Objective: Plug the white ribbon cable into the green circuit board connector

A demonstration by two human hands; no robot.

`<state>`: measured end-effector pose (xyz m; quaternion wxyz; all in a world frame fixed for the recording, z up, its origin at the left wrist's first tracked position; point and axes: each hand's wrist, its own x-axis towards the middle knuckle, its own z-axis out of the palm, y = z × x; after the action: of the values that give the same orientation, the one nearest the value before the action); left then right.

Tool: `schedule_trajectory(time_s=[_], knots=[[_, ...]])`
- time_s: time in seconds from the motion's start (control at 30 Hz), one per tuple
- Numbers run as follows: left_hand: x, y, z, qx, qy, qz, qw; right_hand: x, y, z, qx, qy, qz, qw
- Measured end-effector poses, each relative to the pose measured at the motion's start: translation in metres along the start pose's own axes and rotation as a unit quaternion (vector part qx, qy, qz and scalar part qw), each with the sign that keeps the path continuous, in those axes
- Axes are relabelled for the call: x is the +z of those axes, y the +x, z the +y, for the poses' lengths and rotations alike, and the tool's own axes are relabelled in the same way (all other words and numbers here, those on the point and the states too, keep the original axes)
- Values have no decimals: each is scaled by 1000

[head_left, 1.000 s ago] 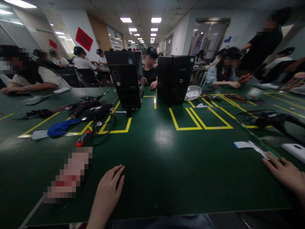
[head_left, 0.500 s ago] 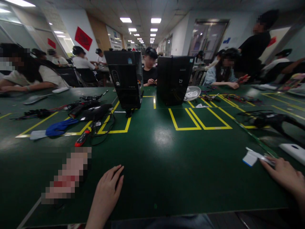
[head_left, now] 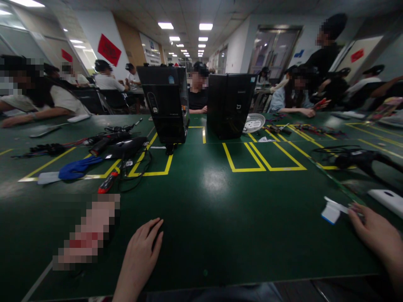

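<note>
My left hand lies palm down on the green table, fingers stretched out and nothing in them. On the right, my right hand rests near the table's edge, its fingers closed at the end of a white flat ribbon cable with a blue-edged tip. The fingers hide the cable's other end. Left of my left hand is a pinkish, blurred-out shape. Beyond it lies a screwdriver with a red and black handle.
Two black computer cases stand upright across the table. Yellow tape marks rectangles. Dark cables and a blue cloth item lie at left. A white basket, a black cable bundle and a white device are at right. Several people sit around.
My right hand has shifted slightly right, and the ribbon cable has turned a little. My left hand has stayed put. A standing person at the back right has moved left.
</note>
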<state>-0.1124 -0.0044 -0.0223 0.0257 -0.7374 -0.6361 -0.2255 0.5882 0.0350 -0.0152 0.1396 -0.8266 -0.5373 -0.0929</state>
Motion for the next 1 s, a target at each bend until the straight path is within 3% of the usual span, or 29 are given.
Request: schedule_trajectory(time_s=[0.13,0.27,0.37,0.5,0.73,0.87,1.0], knots=[[1,0,-1,6,-2,4,1000,2,-4,-2,15,31,-44,998],[2,0,-3,6,-4,9,1000,3,-17,-30,-51,80,-59,994],[3,-1,-2,5,-4,4,1000,5,-33,-76,-139,101,-69,983],[3,-1,-2,-2,-4,0,1000,8,-66,-160,-271,112,-67,954],[1,0,0,-15,-14,-5,1000,-14,-142,-301,-395,162,-172,888],[0,0,1,-14,-14,-10,1000,-32,-168,-346,-448,209,-270,826],[0,0,1,-12,-13,-5,1000,-42,-172,-362,-469,247,-311,789]])
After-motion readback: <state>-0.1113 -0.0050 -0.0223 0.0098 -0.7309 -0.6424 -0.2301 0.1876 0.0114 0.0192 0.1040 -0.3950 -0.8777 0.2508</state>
